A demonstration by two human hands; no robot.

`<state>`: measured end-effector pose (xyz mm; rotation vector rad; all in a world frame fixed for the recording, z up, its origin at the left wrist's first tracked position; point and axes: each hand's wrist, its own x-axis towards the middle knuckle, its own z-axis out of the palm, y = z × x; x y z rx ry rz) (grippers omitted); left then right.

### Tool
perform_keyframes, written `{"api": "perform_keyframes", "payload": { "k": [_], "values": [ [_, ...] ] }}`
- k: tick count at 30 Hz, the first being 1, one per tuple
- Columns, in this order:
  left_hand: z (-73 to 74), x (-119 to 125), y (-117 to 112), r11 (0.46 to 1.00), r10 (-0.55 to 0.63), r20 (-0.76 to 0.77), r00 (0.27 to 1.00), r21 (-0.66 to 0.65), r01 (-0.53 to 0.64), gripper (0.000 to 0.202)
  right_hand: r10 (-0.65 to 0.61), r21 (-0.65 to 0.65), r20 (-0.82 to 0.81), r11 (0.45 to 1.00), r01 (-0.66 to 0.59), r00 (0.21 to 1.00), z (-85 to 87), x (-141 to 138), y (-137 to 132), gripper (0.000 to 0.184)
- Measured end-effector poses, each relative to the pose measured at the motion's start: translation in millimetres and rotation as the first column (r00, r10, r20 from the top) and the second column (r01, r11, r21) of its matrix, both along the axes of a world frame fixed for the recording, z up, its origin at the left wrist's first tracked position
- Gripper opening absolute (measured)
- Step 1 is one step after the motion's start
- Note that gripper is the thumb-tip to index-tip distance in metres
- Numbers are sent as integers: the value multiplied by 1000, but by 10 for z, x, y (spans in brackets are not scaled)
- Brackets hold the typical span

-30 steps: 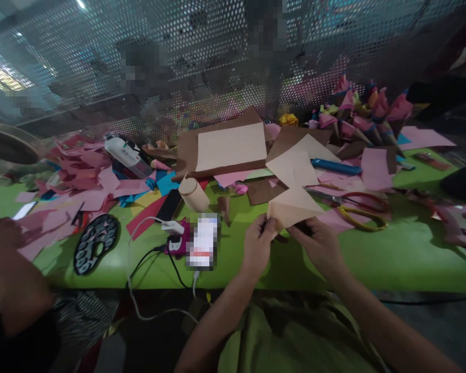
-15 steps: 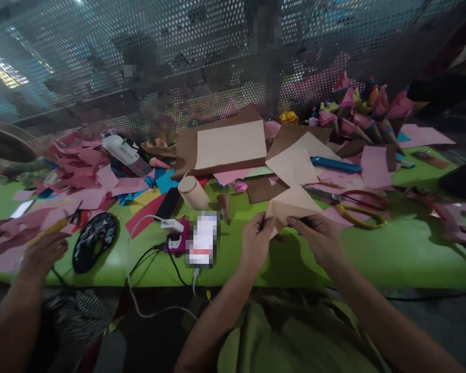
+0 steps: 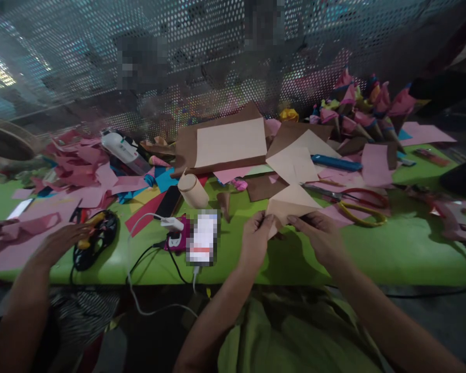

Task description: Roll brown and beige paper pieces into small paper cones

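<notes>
Head view, and the left hand (image 3: pixel 256 235) pinches the beige paper (image 3: pixel 295 199) at its near-left corner, the right hand (image 3: pixel 320 230) gripping the near edge. It's held above the green table (image 3: pixel 404 259), that edge apparently curled: barely begun, I'd say, most shaping left. Beyond, flat sheets (image 3: pixel 231 142) look unworked; far right, pink-topped cones (image 3: pixel 382 101) seem finished.

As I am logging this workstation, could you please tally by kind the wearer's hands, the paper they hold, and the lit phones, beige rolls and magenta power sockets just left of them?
Wearer's hands: 2, left hand and right hand
Held paper: 1 beige sheet
Lit phone: 1
Beige roll: 1
Magenta power socket: 1
Total: 6
</notes>
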<state>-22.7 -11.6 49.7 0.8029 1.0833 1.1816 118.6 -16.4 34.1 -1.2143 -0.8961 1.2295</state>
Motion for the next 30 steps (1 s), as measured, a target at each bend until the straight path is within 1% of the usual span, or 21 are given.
{"api": "perform_keyframes", "payload": {
  "k": [2, 5, 7, 10, 14, 19, 22, 24, 26, 28, 30],
  "values": [
    [-6, -8, 4, 1000, -3, -7, 1000, 18, 3, 28, 20, -4, 52, 1000, -20, 998, -32, 17, -4, 34],
    [-1, -24, 14, 999, -34, -3, 999, 13, 34, 34, 54, 2, 161, 998, -55, 985, -60, 41, -13, 36],
    [9, -36, 17, 999, -51, -8, 999, 4, 51, 38, 57, 4, 210, 998, -59, 976, -46, 48, -21, 37],
    [19, -58, 13, 999, -40, -62, 997, 15, 41, 40, 61, 16, 253, 998, -68, 966, 14, 42, -37, 34],
    [26, -83, -3, 997, -69, -110, 992, 39, 73, 46, 47, 50, 325, 997, -67, 944, 72, 23, -61, 30],
    [44, -81, 3, 986, -125, -177, 976, 86, 142, 49, 8, 68, 441, 997, -43, 897, 40, 10, -68, 30],
    [29, -76, 20, 979, -164, -150, 975, 93, 179, 48, 1, 86, 460, 995, -45, 888, 10, 13, -66, 30],
    [11, -81, 30, 979, -166, -149, 975, 97, 181, 44, 2, 86, 456, 995, -47, 890, -6, 20, -69, 29],
    [-2, -93, 37, 979, -162, -171, 972, 98, 180, 40, -14, 80, 455, 996, -26, 891, -18, 27, -76, 30],
    [-8, -105, 38, 978, -151, -216, 965, 109, 178, 37, -56, 92, 439, 996, 17, 897, -23, 31, -82, 31],
    [-15, -105, 31, 975, -133, -282, 950, 135, 177, 35, -89, 99, 392, 994, 54, 916, -22, 29, -83, 35]
  ]
}}
